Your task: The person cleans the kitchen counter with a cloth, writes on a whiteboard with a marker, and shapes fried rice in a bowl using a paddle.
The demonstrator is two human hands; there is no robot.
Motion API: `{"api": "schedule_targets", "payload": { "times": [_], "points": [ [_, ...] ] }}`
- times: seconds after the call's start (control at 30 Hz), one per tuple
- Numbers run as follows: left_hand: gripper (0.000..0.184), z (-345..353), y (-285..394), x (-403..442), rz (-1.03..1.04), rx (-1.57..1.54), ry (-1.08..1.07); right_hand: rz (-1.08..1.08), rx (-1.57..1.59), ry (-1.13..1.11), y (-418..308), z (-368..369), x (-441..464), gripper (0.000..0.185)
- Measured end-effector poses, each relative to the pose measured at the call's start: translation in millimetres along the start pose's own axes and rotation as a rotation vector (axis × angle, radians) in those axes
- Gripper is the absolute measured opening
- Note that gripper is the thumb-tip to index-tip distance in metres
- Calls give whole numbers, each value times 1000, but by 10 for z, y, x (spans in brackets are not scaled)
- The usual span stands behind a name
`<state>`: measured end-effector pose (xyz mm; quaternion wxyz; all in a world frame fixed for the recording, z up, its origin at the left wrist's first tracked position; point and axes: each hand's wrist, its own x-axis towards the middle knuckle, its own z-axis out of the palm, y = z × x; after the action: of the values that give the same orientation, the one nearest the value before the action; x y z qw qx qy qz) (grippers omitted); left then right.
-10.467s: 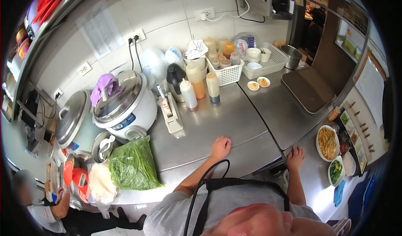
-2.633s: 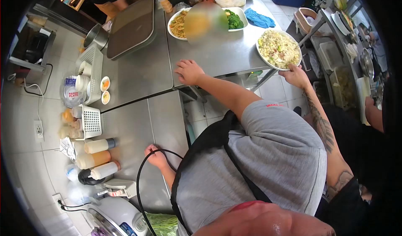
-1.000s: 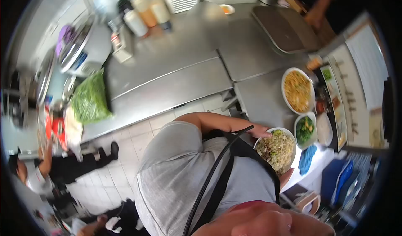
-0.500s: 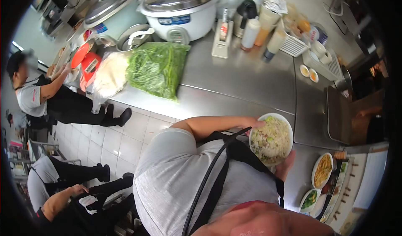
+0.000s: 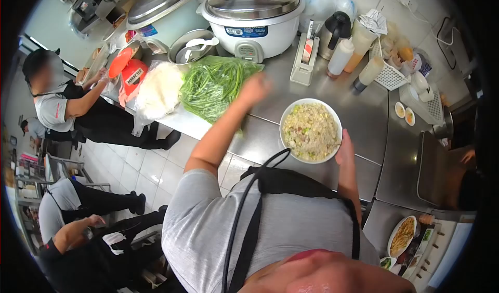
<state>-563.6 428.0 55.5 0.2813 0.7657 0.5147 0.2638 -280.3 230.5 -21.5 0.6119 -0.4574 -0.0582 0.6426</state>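
Observation:
A round white bowl (image 5: 339, 120) full of fried rice (image 5: 311, 129) is at the front of the steel counter. My right hand (image 5: 345, 148) grips its right side, partly hidden beneath the rim. My left hand (image 5: 255, 89) reaches forward over the counter, next to a clear plastic bag of green leafy vegetables (image 5: 215, 85). Motion blurs its fingers, so their pose is unclear, and I see nothing in them.
A white rice cooker (image 5: 252, 25) and a steel bowl with a white ladle (image 5: 189, 48) stand behind the bag. Squeeze bottles (image 5: 340, 58) and a white basket (image 5: 383, 72) are further right. A co-worker (image 5: 62, 100) works at the far left.
My left hand has let go of the bowl and swung forward and left toward the green vegetables. The bowl has moved forward and left, with my right hand still on it.

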Motion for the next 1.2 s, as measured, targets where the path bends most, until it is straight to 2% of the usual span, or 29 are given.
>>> {"api": "schedule_targets", "payload": {
  "times": [0.03,0.07,0.1,0.13,0.17,0.2,0.27,0.3,0.37,0.43,0.57,0.6,0.7,0.73,0.83,0.9,1.1,1.2],
  "points": [
    [46,-360,191,182,-244,57,71,-36,-100,19,2,3,1,41],
    [47,-549,-2,391,-53,293,316,-76,-199,41,-37,13,-38,40],
    [50,-716,-201,618,-3,462,473,-124,-298,64,-125,26,-120,40],
    [54,-914,-154,725,-141,537,453,-150,-400,168,-225,81,-295,39],
    [56,-1032,-203,851,-268,544,425,-142,-400,165,-303,26,-435,38],
    [59,-1069,-397,984,-287,569,440,-135,-402,162,-377,-90,-582,37],
    [54,-1131,-450,1107,-407,643,325,-146,-403,224,-398,-423,-822,36],
    [42,-1131,-513,1148,-419,689,258,-162,-403,287,-381,-593,-941,35],
    [27,-1119,-821,1275,-380,747,262,-132,-264,429,-331,-872,-1191,34],
    [22,-1154,-835,1273,-323,698,276,-124,-137,509,-270,-1077,-1362,34],
    [20,-1411,-598,1096,-202,689,319,-135,-2,505,-145,-1217,-1358,33],
    [22,-1457,-605,1061,-168,772,326,-133,4,493,-114,-1210,-1321,32],
    [24,-1499,-362,800,-413,1129,187,-152,-223,459,-78,-1036,-1117,29],
    [26,-1565,-281,762,-494,1119,7,-148,-274,438,-111,-880,-1084,28],
    [27,-1776,-392,796,-589,1030,-11,-147,-413,359,-198,-594,-1036,27],
    [28,-1925,-344,727,-577,1047,69,-139,-497,282,-173,-585,-1005,27],
    [23,-2251,-46,376,-530,1083,178,-83,-504,277,-109,-621,-1021,26],
    [20,-2192,-245,195,-435,1098,349,-79,-500,266,-88,-654,-1010,27]
  ]
}}
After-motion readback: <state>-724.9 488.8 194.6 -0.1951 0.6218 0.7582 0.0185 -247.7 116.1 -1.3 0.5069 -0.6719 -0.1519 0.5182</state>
